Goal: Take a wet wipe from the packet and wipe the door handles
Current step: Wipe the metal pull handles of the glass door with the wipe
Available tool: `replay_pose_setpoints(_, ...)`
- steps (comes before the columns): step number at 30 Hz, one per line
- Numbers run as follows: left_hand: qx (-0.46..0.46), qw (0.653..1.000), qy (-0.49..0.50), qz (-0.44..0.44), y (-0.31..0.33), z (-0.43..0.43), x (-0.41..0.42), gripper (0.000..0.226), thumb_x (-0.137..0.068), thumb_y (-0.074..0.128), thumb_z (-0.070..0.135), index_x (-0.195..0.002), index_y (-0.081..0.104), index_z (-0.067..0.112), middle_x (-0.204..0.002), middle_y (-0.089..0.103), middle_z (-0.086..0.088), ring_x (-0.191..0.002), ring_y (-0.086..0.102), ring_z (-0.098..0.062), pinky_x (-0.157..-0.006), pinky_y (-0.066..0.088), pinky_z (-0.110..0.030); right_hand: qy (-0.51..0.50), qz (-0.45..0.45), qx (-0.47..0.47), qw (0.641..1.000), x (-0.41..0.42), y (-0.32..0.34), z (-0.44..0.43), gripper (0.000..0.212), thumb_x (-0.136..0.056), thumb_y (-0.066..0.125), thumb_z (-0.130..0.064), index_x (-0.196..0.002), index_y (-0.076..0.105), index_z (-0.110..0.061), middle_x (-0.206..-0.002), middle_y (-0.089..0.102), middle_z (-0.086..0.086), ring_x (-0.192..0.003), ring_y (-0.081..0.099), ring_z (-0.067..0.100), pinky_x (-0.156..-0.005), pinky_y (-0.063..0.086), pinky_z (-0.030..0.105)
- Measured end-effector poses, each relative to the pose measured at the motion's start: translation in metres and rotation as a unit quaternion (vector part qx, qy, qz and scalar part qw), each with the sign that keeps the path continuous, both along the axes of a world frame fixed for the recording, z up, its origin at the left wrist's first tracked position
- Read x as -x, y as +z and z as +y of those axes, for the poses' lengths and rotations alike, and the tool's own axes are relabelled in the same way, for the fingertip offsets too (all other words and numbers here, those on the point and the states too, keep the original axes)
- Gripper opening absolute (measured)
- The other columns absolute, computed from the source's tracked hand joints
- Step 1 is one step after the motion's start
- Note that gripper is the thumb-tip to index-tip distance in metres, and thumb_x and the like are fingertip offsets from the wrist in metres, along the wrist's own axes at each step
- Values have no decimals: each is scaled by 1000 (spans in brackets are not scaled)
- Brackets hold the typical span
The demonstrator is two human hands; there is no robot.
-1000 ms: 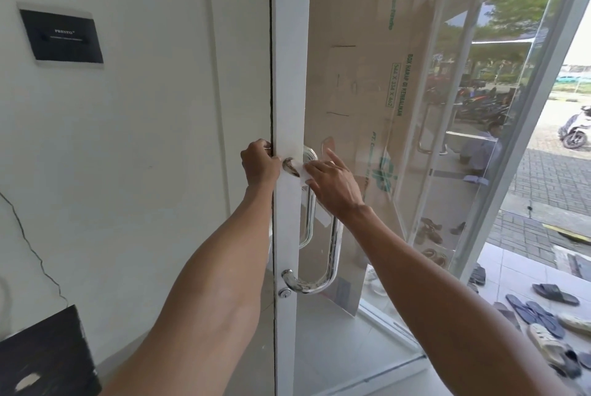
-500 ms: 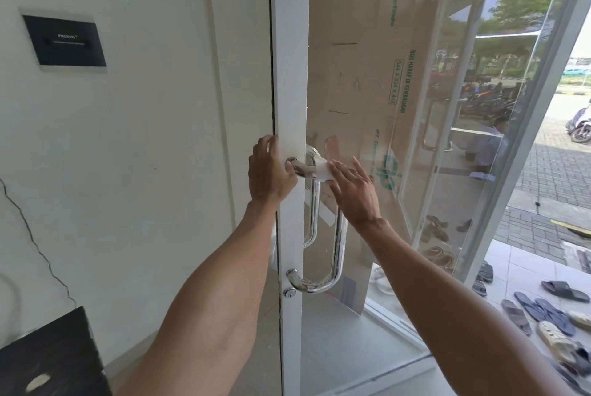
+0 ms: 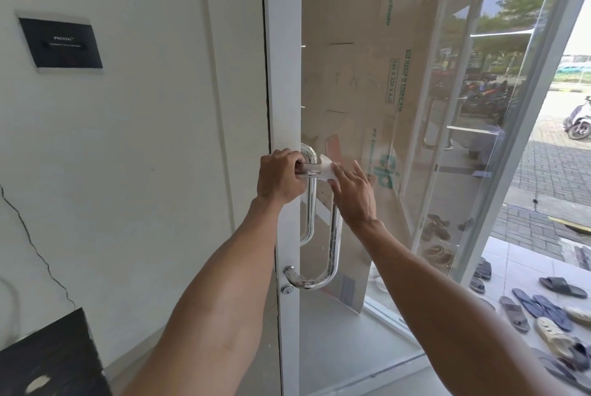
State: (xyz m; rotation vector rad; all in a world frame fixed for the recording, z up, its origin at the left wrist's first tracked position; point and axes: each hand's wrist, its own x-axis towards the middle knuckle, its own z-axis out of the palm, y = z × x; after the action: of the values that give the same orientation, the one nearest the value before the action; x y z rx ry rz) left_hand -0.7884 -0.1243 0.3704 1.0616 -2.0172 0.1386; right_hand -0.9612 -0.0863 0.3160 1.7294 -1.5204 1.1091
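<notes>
White plaster wall is filling the left side of the view, carrying a black plaque (image 3: pixel 60 42) high up, with a thin crack (image 3: pixel 35 245) running down below it. A dark board (image 3: pixel 51 357) is jutting into the bottom left corner.

Just right of the wall, a white door frame (image 3: pixel 281 76) is standing upright, with a small round lock (image 3: pixel 287 290) sitting low on it. The left hand (image 3: pixel 279 179) is gripping the top bar of the chrome door handle (image 3: pixel 334 235) right where the bar is meeting the frame, its fingers curling round the metal.

The wet wipe (image 3: pixel 326 168) is lying bunched over the handle's upper bend, touching the metal, just beside the left hand's knuckles. The right hand (image 3: pixel 353 195) is pressing it there, its fingers lying fairly straight and fanned over the white cloth; its thumb is hiding behind the palm.

Behind the glass, a sheet of brown cardboard (image 3: pixel 367 76) with green print is leaning upright. Farther right, sandals (image 3: pixel 527 309) are lying scattered on the pale tiles outside, and a scooter (image 3: pixel 579 120) is standing on the paving beyond them.
</notes>
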Motion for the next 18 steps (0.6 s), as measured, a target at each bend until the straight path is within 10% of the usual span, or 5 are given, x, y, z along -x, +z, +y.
replay_pose_setpoints(12, -6, 1000, -14, 14, -2, -6, -1, 30, -59, 46, 14, -81, 66, 16, -78, 68, 1, -72, 59, -27, -79, 45, -35, 38, 45, -25, 998, -21, 16, -10, 34, -78, 72, -4, -110, 65, -3, -109, 70, 8, -98, 69, 24, -115, 34, 41)
replay_pose_setpoints(18, -11, 1000, -20, 13, 1, -6, -2, 26, -64, 59, 5, -87, 68, 12, -84, 69, -5, -76, 57, -29, -84, 42, -34, -42, -181, -43, 982, -21, -7, 6, 28, -85, 71, -13, -112, 66, -4, -105, 72, 17, -107, 64, 39, -93, 51, 53)
